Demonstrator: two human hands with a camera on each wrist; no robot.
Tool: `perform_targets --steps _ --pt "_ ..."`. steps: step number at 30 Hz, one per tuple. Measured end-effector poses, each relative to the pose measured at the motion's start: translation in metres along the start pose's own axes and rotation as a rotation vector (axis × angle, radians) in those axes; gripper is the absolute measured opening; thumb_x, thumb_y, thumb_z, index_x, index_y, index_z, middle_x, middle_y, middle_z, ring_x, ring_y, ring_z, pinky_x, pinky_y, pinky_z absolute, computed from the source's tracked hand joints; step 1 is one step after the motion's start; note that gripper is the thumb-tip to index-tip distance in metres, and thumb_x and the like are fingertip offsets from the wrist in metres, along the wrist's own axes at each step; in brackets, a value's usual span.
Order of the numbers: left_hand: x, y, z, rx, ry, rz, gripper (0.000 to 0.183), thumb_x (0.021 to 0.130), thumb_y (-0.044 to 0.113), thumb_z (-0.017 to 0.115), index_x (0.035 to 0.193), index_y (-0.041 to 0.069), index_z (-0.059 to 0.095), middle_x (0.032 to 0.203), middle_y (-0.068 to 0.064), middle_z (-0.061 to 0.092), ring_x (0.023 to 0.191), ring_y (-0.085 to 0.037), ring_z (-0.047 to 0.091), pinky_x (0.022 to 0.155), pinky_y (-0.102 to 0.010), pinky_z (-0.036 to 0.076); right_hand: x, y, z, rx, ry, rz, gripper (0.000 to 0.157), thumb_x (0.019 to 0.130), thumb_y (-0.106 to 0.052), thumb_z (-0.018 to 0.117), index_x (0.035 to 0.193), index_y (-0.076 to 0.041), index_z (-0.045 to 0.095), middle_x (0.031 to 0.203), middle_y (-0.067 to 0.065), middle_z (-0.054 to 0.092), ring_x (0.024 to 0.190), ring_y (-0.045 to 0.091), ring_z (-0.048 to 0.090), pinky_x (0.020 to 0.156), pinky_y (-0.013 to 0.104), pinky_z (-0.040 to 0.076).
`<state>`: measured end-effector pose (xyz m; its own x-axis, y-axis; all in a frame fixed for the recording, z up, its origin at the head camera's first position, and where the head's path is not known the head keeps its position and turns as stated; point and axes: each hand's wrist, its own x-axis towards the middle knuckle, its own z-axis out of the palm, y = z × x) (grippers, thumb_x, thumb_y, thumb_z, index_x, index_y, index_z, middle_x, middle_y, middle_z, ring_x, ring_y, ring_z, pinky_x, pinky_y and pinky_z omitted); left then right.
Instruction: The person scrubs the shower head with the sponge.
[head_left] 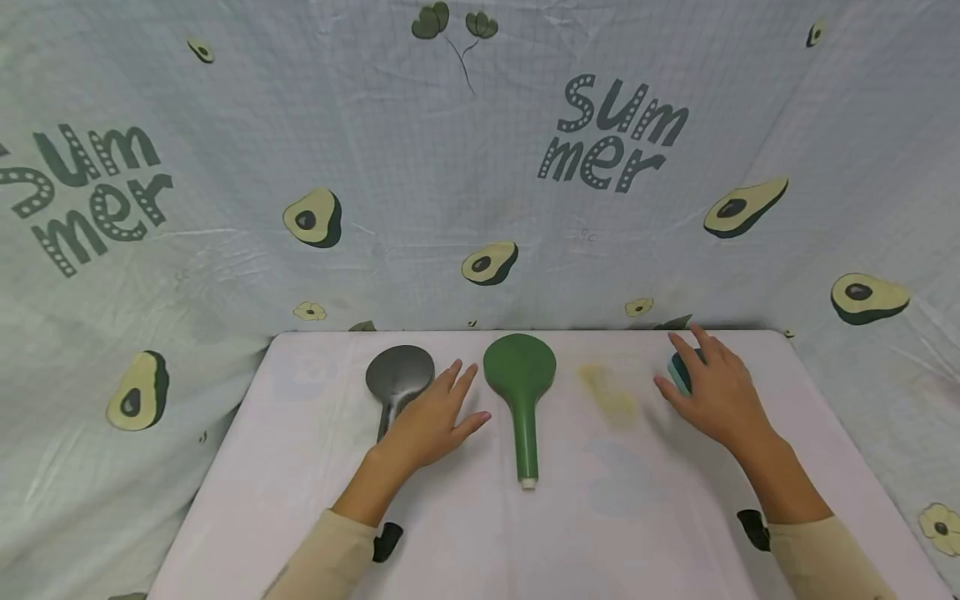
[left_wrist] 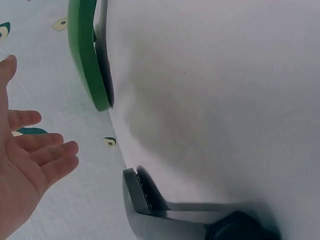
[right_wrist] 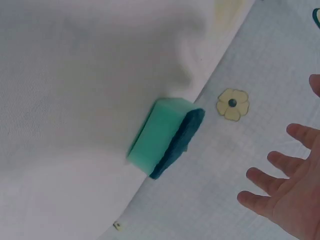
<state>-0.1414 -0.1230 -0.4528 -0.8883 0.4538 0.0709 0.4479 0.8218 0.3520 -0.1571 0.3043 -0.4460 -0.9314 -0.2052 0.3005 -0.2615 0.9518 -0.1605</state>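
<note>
A green shower head (head_left: 520,367) lies on the table, its round head at the back and its white-tipped handle toward me. To its left is a grey shower head (head_left: 400,371), whose handle is partly covered by my left hand (head_left: 431,421). That hand hovers between the two with fingers spread and nothing in its grasp. At the back right, my right hand (head_left: 716,392) is over a teal sponge (head_left: 678,377), fingers extended. In the right wrist view the sponge (right_wrist: 155,132), with its dark scouring layer, stands apart from the fingers.
The pale table (head_left: 615,533) ends at the back against a hanging cloth (head_left: 405,167) printed with avocados and lettering. A faint yellow patch (head_left: 609,396) marks the table covering right of the green shower head. Dark straps hang near both wrists.
</note>
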Motion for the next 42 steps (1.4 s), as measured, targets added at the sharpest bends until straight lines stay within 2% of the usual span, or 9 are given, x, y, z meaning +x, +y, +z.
perform_targets --steps 5,9,16,19,24,29,33,37,42 --pt "0.004 0.004 0.004 -0.052 -0.01 -0.022 0.076 0.103 0.051 0.059 0.159 0.006 0.036 0.162 -0.024 0.038 0.144 -0.039 0.047 0.113 -0.054 0.046 0.002 0.014 -0.002 0.005 0.008 0.01 0.071 0.093 -0.036 0.073 0.15 -0.001 0.047 0.153 0.035 0.039 0.132 0.059 0.043 0.105 0.074 0.039" --pt "0.007 0.006 0.007 -0.128 -0.02 -0.038 0.077 0.103 0.052 0.059 0.159 0.006 0.036 0.161 -0.023 0.041 0.144 -0.038 0.048 0.115 -0.053 0.045 0.002 0.022 -0.002 0.011 -0.03 0.037 0.073 0.094 -0.037 0.072 0.152 -0.002 0.045 0.155 0.035 0.037 0.131 0.061 0.042 0.104 0.076 0.038" --pt "0.012 0.012 0.017 -0.284 -0.086 -0.072 0.079 0.103 0.052 0.059 0.159 0.003 0.034 0.16 -0.018 0.044 0.147 -0.034 0.045 0.12 -0.05 0.039 0.0 0.033 0.001 0.03 -0.08 0.057 0.074 0.095 -0.039 0.072 0.152 0.0 0.043 0.155 0.037 0.035 0.131 0.063 0.041 0.101 0.079 0.038" --pt "0.012 0.014 0.023 -0.357 -0.11 -0.08 0.077 0.103 0.05 0.059 0.157 -0.001 0.038 0.156 -0.02 0.049 0.138 -0.035 0.055 0.114 -0.049 0.047 0.0 0.037 0.005 0.04 -0.12 0.067 0.075 0.096 -0.041 0.071 0.152 0.0 0.042 0.155 0.038 0.034 0.131 0.065 0.04 0.098 0.081 0.038" --pt "0.014 0.018 0.029 -0.537 -0.142 -0.109 0.073 0.103 0.047 0.06 0.154 -0.001 0.042 0.142 -0.023 0.061 0.116 -0.034 0.07 0.094 -0.048 0.06 0.001 0.047 0.011 0.058 -0.202 0.089 0.077 0.097 -0.044 0.068 0.153 -0.001 0.039 0.156 0.039 0.032 0.131 0.067 0.037 0.098 0.082 0.037" --pt "0.019 0.024 0.033 -0.646 -0.17 -0.169 0.073 0.102 0.047 0.063 0.15 -0.005 0.047 0.125 -0.019 0.071 0.102 -0.026 0.074 0.082 -0.039 0.061 0.002 0.052 0.014 0.057 -0.246 0.104 0.077 0.098 -0.045 0.067 0.153 0.0 0.038 0.156 0.039 0.031 0.131 0.068 0.037 0.099 0.082 0.036" --pt "0.024 0.028 0.035 -0.717 -0.2 -0.244 0.071 0.1 0.043 0.067 0.145 -0.008 0.049 0.116 -0.018 0.074 0.086 -0.023 0.075 0.072 -0.033 0.06 0.001 0.054 0.015 0.059 -0.274 0.112 0.078 0.098 -0.046 0.066 0.154 0.0 0.037 0.156 0.039 0.03 0.131 0.068 0.037 0.099 0.082 0.037" --pt "0.029 0.031 0.037 -0.821 -0.218 -0.321 0.067 0.1 0.037 0.068 0.142 -0.012 0.05 0.113 -0.02 0.074 0.082 -0.028 0.077 0.071 -0.036 0.063 0.0 0.058 0.019 0.063 -0.293 0.121 0.08 0.099 -0.048 0.065 0.155 0.0 0.036 0.157 0.039 0.029 0.132 0.067 0.036 0.099 0.082 0.037" --pt "0.034 0.031 0.042 -0.963 -0.25 -0.383 0.059 0.102 0.034 0.065 0.134 -0.016 0.054 0.103 -0.02 0.075 0.083 -0.032 0.077 0.071 -0.038 0.065 0.001 0.064 0.022 0.054 -0.298 0.11 0.08 0.099 -0.05 0.064 0.155 0.0 0.035 0.156 0.04 0.029 0.132 0.068 0.035 0.099 0.082 0.036"
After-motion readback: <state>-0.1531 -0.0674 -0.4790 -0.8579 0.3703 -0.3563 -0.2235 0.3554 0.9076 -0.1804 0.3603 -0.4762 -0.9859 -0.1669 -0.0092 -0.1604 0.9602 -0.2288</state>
